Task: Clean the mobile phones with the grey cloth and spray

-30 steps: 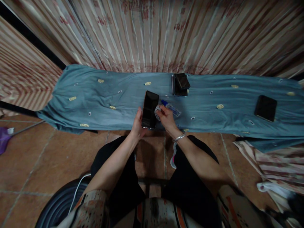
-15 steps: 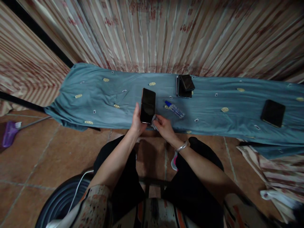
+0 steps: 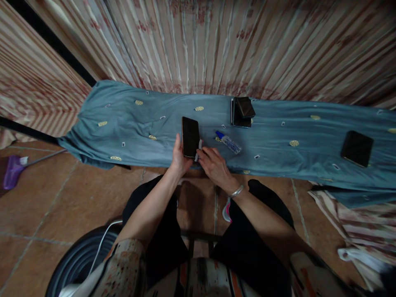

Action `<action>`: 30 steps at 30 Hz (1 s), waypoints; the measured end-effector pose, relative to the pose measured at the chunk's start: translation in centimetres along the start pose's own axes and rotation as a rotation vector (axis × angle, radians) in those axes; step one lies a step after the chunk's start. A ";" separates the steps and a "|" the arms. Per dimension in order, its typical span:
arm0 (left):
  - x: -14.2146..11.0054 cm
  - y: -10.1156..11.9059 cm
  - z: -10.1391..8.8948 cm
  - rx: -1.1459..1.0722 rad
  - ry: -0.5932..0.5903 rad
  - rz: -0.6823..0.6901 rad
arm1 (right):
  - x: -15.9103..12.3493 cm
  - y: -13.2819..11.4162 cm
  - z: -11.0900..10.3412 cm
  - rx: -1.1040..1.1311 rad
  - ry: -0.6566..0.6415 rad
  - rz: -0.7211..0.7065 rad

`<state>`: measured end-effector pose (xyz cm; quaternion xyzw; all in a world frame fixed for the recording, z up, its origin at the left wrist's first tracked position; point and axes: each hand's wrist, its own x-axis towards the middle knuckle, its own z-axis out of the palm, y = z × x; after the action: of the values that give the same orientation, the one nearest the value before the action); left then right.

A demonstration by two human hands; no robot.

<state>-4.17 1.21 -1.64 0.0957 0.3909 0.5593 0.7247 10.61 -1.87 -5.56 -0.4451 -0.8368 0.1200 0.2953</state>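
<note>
A dark-screened smartphone (image 3: 190,137) is held up by my left hand (image 3: 180,161), with the thumb along its left edge and the fingers behind it. My right hand (image 3: 215,166) is closed on a small grey cloth (image 3: 199,151), which it presses against the phone's lower right edge. Just right of the phone, a clear spray bottle with a blue top (image 3: 229,142) lies on its side on the teal cloth cover (image 3: 167,142). Beyond the bottle is a small stack of dark, flat objects (image 3: 243,112).
A black, flat wallet-like case (image 3: 357,148) lies at the right on the cover. Striped curtains (image 3: 198,49) hang behind. A purple broom head (image 3: 12,171) is on the tiled floor at left, and a dark round ribbed object (image 3: 77,264) stands by my left leg.
The phone has shifted slightly left and tilted. My right hand has turned more palm-down and moved the grey cloth onto the phone's lower right edge.
</note>
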 end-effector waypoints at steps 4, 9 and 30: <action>-0.2 -0.2 0.2 0.023 -0.001 -0.021 | 0.2 -0.1 0.4 0.011 -0.001 -0.011; -0.3 -0.7 0.2 0.045 0.017 -0.021 | 0.4 -0.1 0.4 0.055 -0.017 -0.002; -0.6 -1.6 0.9 -0.007 0.046 -0.062 | 0.4 -0.5 -0.1 0.089 -0.006 0.010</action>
<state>-2.44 0.37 -1.60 0.0683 0.4083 0.5400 0.7328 10.14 -1.80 -5.14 -0.4353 -0.8292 0.1599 0.3119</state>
